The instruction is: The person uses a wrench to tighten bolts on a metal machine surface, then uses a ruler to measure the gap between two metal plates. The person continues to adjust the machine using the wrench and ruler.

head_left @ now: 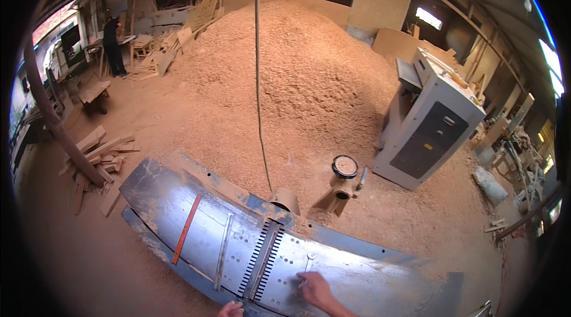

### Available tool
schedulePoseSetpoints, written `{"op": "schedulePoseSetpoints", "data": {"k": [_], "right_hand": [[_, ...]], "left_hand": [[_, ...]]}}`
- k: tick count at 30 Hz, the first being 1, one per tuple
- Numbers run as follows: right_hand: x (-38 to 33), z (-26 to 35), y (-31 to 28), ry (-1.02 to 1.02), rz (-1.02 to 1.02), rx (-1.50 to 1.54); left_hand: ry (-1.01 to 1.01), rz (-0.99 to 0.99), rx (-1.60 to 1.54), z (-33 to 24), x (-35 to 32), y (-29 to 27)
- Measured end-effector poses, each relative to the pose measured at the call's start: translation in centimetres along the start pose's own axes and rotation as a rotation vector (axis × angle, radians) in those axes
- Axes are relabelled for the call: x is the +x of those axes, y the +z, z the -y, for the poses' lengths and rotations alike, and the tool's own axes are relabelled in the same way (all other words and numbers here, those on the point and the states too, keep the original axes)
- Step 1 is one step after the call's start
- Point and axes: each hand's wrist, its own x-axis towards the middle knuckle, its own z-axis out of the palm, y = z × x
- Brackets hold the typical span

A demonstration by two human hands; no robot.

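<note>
At the near edge of the worktop [372,275], left of the slotted cutter opening [262,261], we had the left hand [231,310] with its fingers curled; most of it lay beyond the view, and we could not make out whether it held anything. Well apart from it, right of the opening, our right hand [319,293] reached in over the worktop from the near edge, fingers bent. The wrench [310,259] lay just beyond those fingers, its long axis running from the near edge toward the far edge, roughly alongside the opening, ring end farthest from us. The right hand was clearly the nearer one; the opening and its toothed lips came between the left hand and the wrench. Our fingers hid the wrench's near end, so whether they gripped it or only touched it we could not say.

Around these, from the left, we saw a leaning post [58,129], wood offcuts [102,153] and, farther back, a co-worker [112,46]. On the left half of the worktop an orange strip [187,229] and then a metal bar [223,251] lay crosswise, the bar nearer the opening. Past the far edge a cable [258,79] hung before a great sawdust heap [315,73]; to its right stood a round black-rimmed part [335,168] on a stand, then a grey cabinet machine [437,132] and a pale sack [491,185].
</note>
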Motion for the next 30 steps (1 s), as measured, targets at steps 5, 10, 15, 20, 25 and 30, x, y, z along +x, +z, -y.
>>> {"op": "schedulePoseSetpoints", "data": {"k": [5,10,15,20,25,30], "right_hand": [[-7.6,5.2,2.7,0.084,0.272,0.104],[-5.1,12.3,6.0,0.080,0.270,0.139],[-3.4,14.3,11.5,0.242,0.181,0.181],[-2.8,16.1,14.1,0.511,0.027,0.287],[-2.2,17.4,15.6,0.533,0.006,0.283],[-0.4,18.1,16.9,0.520,0.006,0.225]], "left_hand": [[0.177,-0.156,-0.237,2.2,2.2,-1.3],[0.399,-0.131,-0.035,-1.5,6.6,-3.2],[0.449,-0.109,0.186,-2.7,9.1,-5.8],[0.599,-0.007,0.637,-3.9,11.0,-6.4],[0.573,0.129,0.778,-4.7,12.0,-6.8],[0.514,0.138,0.779,-5.3,12.4,-6.8]]}}
